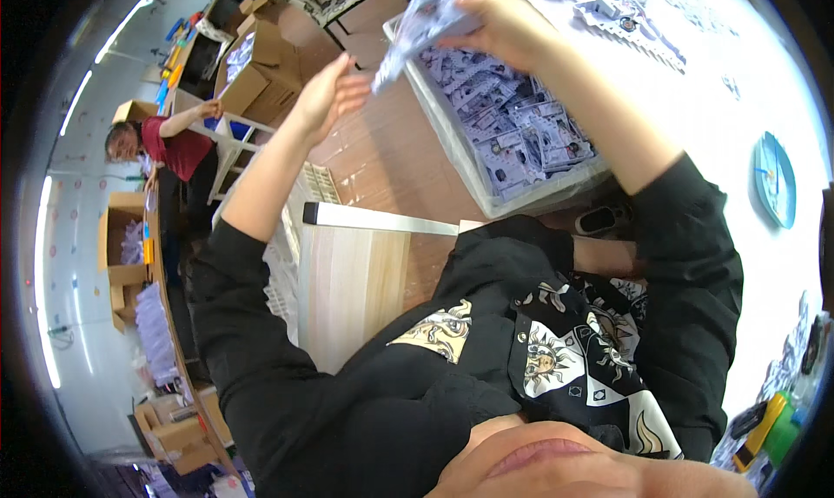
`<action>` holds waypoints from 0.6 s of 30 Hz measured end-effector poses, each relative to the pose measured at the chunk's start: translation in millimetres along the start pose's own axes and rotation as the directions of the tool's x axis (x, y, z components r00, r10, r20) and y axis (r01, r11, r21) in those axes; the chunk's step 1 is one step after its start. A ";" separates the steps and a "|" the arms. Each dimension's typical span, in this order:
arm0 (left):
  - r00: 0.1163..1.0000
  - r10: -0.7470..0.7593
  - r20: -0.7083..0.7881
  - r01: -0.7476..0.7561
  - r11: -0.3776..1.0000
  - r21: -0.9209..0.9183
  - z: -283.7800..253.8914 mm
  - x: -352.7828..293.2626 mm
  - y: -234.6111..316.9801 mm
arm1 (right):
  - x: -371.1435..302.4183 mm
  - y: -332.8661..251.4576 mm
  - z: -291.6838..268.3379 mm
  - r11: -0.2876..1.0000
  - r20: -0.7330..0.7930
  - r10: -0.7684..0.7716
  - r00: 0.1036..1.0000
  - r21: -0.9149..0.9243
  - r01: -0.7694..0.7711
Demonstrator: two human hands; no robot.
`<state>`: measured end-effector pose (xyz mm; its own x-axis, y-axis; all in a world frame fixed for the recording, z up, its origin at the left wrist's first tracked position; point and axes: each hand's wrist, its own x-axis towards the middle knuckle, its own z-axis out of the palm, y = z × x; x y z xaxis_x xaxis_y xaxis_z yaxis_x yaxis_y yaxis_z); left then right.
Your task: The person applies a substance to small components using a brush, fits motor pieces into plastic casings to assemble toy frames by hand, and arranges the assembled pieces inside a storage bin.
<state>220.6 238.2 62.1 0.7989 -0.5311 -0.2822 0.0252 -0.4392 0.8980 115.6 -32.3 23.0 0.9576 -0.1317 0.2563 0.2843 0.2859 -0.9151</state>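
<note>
My right hand (504, 24) is closed on a bluish-white printed plastic packet (421, 30), holding it up at the top of the view. Its lower tip hangs down to the left. Close to that tip is my left hand (328, 102), its fingers stretched out and slightly blurred, with nothing in it. A narrow gap seems to separate its fingertips from the packet. Beneath my right forearm stands a large pale bin (476, 185) with a clear plastic lining. Many similar flat printed packets (530, 133) lie heaped inside it.
A white table (695, 133) on the right bears grey-white pieces (621, 16) and a teal round dish (775, 181). Left of my lap is a wooden board (356, 272) with a white edge bar. Cardboard boxes (265, 68) and another person (178, 146) are further left.
</note>
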 end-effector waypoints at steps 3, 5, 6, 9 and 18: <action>0.987 0.160 -0.012 -0.160 0.987 0.012 -4.2 39.1 -43.8 | -4.1 12.5 47.6 0.931 -0.222 0.366 0.904 0.093 -0.354; 0.969 0.247 0.008 -0.245 0.964 -0.102 10.6 61.1 -57.2 | 5.8 37.0 41.8 0.869 -0.156 0.495 0.855 0.117 -0.481; 0.986 0.167 0.024 -0.158 0.963 -0.217 20.2 70.3 -67.4 | 10.7 49.3 40.1 0.846 -0.123 0.532 0.837 0.097 -0.524; 0.994 0.022 0.103 0.029 0.879 -0.476 43.5 87.3 -104.9 | 24.1 65.0 51.5 0.778 -0.116 0.625 0.772 0.018 -0.628; 0.976 0.178 0.123 0.040 0.411 -0.911 76.4 116.2 -142.1 | 52.8 63.2 73.6 0.602 -0.294 0.681 0.670 -0.296 -0.742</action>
<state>264.0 183.6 -124.1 0.7104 -0.6862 -0.1568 0.5893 0.4581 0.6655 187.6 48.7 1.6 0.8218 -0.1729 -0.5430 -0.5528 -0.0109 -0.8332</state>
